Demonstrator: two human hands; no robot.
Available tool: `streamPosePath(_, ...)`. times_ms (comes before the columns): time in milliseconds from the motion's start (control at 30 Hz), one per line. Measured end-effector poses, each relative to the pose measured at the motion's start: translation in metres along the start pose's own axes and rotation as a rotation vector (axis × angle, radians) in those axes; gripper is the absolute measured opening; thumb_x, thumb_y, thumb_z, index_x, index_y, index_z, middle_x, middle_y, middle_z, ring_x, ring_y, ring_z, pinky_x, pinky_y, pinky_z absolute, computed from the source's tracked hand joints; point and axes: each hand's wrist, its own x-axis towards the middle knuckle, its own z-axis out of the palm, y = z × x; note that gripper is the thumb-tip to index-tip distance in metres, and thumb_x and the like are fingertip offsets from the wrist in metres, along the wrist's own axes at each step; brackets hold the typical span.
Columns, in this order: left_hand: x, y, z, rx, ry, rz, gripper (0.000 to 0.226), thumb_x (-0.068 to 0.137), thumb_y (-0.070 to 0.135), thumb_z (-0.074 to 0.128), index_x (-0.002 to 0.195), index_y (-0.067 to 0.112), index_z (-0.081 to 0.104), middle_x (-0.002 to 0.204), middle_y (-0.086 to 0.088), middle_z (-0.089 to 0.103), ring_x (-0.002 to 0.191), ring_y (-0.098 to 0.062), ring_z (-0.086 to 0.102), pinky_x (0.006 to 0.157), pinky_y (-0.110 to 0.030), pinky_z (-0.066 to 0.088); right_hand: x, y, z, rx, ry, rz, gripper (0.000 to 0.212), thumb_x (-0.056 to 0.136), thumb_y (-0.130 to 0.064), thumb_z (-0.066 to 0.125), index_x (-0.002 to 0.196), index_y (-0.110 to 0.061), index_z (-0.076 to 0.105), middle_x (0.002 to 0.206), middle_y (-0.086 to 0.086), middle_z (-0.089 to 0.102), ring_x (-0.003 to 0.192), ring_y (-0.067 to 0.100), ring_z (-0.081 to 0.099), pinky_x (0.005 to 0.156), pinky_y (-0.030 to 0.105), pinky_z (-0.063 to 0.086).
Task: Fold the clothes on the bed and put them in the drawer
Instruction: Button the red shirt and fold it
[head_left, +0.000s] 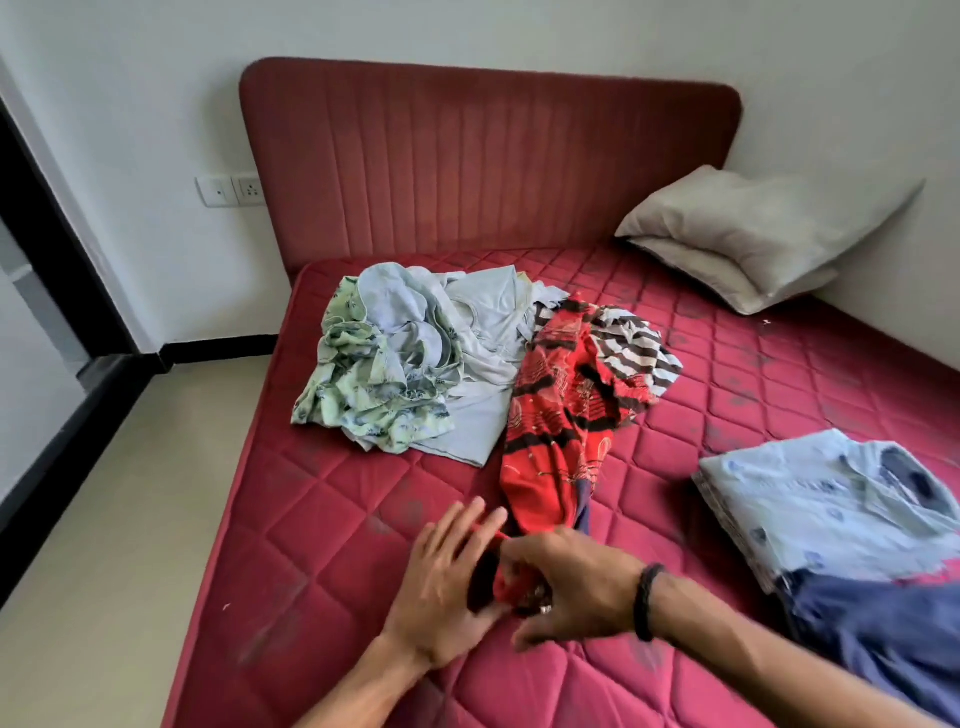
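The step in hand looks like pulling the red garment (558, 415) from the pile at frame centre toward the lower middle; next it needs spreading flat before folding. The right hand (576, 582) grips its near end with curled fingers. The left hand (447, 577) lies open beside it, fingers straight, touching the cloth.

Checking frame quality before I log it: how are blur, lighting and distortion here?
Head view: both hands, left hand and right hand, are motion-blurred on the red patterned garment; soft, even daylight with no glare; wide-angle bending curves the headboard and mattress edges.
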Motion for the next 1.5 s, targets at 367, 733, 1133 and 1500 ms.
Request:
streamPosePath(367, 0.061, 0.092, -0.173, -0.147, 0.321, 0.246, 0.083, 0.083, 0.045, 0.078, 0.152, 0.019, 0.039, 0.145, -0.002, 0.048, 0.135, -0.021, 0.05, 0.114, -0.031, 0.038, -0.083, -0.114, -0.264, 0.249, 0.386, -0.302, 0.024, 0.077, 0.015, 0.079, 0.088, -0.003, 0.068, 0.074, -0.006, 0.073, 0.069, 0.001, 0.068, 0.067, 0.016, 0.054)
streamPosePath(733, 0.165, 0.192, -0.298, -0.6, 0.392, -0.034, 0.011, 0.069, 0.031, 0.064, 0.072, 0.02, 0.066, 0.063, 0.01, 0.063, 0.056, -0.002, 0.053, 0.059, -0.028, 0.044, -0.088, -0.115, -0.265, 1.014, 0.685, -0.188, 0.064, 0.078, -0.028, 0.084, 0.131, -0.002, 0.06, 0.103, 0.005, 0.075, 0.087, 0.012, 0.071, 0.078, 0.022, 0.057)
streamPosePath(1133, 0.203, 0.214, -0.393, -0.48, 0.807, -0.077, 0.034, 0.077, 0.019, 0.062, 0.109, 0.011, 0.071, 0.098, -0.007, 0.076, 0.094, -0.026, 0.072, 0.078, -0.026, 0.051, -0.106, -0.078, -0.192, 0.946, 0.951, 0.264, 0.009, 0.092, -0.006, 0.073, 0.085, -0.006, 0.067, 0.073, 0.01, 0.067, 0.059, 0.017, 0.059, 0.055, 0.028, 0.051)
streamPosePath(1500, 0.153, 0.136, -0.43, -0.033, 0.793, 0.082, 0.069, 0.079, 0.068, 0.072, 0.119, 0.014, 0.054, 0.09, -0.003, 0.072, 0.084, -0.027, 0.071, 0.07, -0.034, 0.051, -0.119, -0.139, -0.429, 0.172, 1.625, 0.087, 0.048, 0.093, -0.056, 0.061, 0.079, -0.011, 0.071, 0.07, 0.006, 0.067, 0.067, 0.021, 0.062, 0.07, 0.035, 0.051)
